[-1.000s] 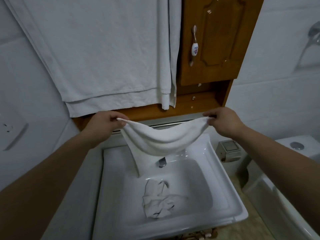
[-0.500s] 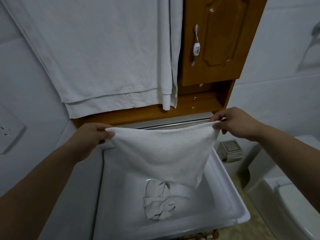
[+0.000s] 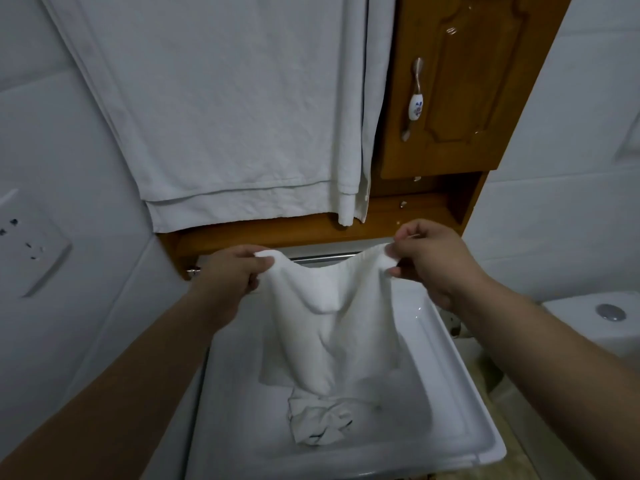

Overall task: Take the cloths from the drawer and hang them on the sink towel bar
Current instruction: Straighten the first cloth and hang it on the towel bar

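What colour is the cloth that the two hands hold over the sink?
The cloth is plain white, with no pattern; the head view shows it best.

Cloth (image 3: 332,323) pinched between left hand (image 3: 232,271) and right hand (image 3: 429,261): soft white terry, matt, nubbly. Towel bar (image 3: 325,257) behind the knuckles: polished metal. Sink (image 3: 464,386) below the hands: smooth glossy white, ceramic-looking. Cabinet door (image 3: 467,98) above right hand: varnished wood, shiny, with glare spots.
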Tool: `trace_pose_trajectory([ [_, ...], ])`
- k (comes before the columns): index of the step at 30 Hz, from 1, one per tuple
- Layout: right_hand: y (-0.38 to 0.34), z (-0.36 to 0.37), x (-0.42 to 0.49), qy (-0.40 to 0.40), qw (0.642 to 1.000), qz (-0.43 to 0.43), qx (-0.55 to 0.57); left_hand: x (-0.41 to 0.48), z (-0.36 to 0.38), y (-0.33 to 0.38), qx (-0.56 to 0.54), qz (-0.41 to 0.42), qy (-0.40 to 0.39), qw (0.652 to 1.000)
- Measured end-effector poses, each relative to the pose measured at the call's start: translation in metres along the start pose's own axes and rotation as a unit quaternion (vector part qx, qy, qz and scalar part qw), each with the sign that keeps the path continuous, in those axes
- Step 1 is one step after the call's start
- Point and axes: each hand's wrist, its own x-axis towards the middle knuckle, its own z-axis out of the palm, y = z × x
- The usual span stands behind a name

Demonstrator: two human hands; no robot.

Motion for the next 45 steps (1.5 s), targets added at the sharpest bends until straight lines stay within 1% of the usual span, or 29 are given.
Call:
trace_pose_trajectory([
  [4, -0.005, 0.035, -0.010, -0.022, 0.999, -0.018, 0.022, -0.018, 0.042, 0.005, 0.061, 0.088, -0.001, 0.994],
  [7, -0.009, 0.051, -0.013, -0.058, 0.998, -0.008, 0.038, -0.032, 0.067, 0.008, 0.111, 0.129, -0.011, 0.985],
  [9, -0.011, 0.054, -0.014, -0.058, 0.997, -0.009, 0.051, -0.036, 0.075, 0.012, 0.123, 0.148, 0.006, 0.981],
  [12, -0.013, 0.048, -0.012, -0.076, 0.994, 0.006, 0.080, -0.036, 0.077, 0.017, 0.110, 0.143, 0.021, 0.983],
  [14, -0.014, 0.042, -0.013, -0.116, 0.988, 0.012, 0.099, -0.037, 0.077, 0.017, 0.102, 0.126, 0.026, 0.986],
  [16, -0.013, 0.037, -0.014, -0.160, 0.982, -0.004, 0.100, -0.036, 0.077, 0.017, 0.083, 0.115, 0.033, 0.989],
  [18, -0.011, 0.034, -0.015, -0.185, 0.979, -0.038, 0.071, -0.036, 0.078, 0.017, 0.065, 0.105, 0.032, 0.992],
  [19, -0.010, 0.033, -0.015, -0.184, 0.980, -0.063, 0.039, -0.036, 0.079, 0.017, 0.062, 0.101, 0.025, 0.993],
  [21, -0.009, 0.033, -0.015, -0.161, 0.978, -0.123, -0.057, -0.039, 0.082, 0.018, 0.051, 0.092, 0.007, 0.994],
  [23, -0.009, 0.035, -0.015, -0.134, 0.965, -0.175, -0.145, -0.042, 0.083, 0.018, 0.033, 0.083, -0.009, 0.996],
  [27, -0.009, 0.034, -0.014, -0.092, 0.939, -0.247, -0.222, -0.039, 0.083, 0.017, 0.013, 0.073, -0.023, 0.997],
  [29, -0.009, 0.030, -0.012, -0.086, 0.925, -0.273, -0.249, -0.039, 0.082, 0.016, 0.018, 0.072, -0.024, 0.997],
  [31, -0.009, 0.027, -0.011, -0.104, 0.921, -0.281, -0.249, -0.039, 0.082, 0.017, 0.026, 0.078, -0.014, 0.997],
  [35, -0.010, 0.024, -0.012, -0.125, 0.927, -0.258, -0.241, -0.040, 0.081, 0.020, 0.053, 0.101, 0.013, 0.993],
  [38, -0.015, 0.021, -0.012, -0.138, 0.926, -0.253, -0.244, -0.045, 0.079, 0.021, 0.074, 0.120, 0.004, 0.990],
  [42, -0.025, 0.015, -0.010, -0.166, 0.927, -0.214, -0.260, -0.050, 0.077, 0.026, 0.098, 0.138, -0.004, 0.986],
  [45, -0.031, 0.014, -0.009, -0.186, 0.922, -0.194, -0.280, -0.051, 0.076, 0.025, 0.113, 0.137, -0.036, 0.983],
])
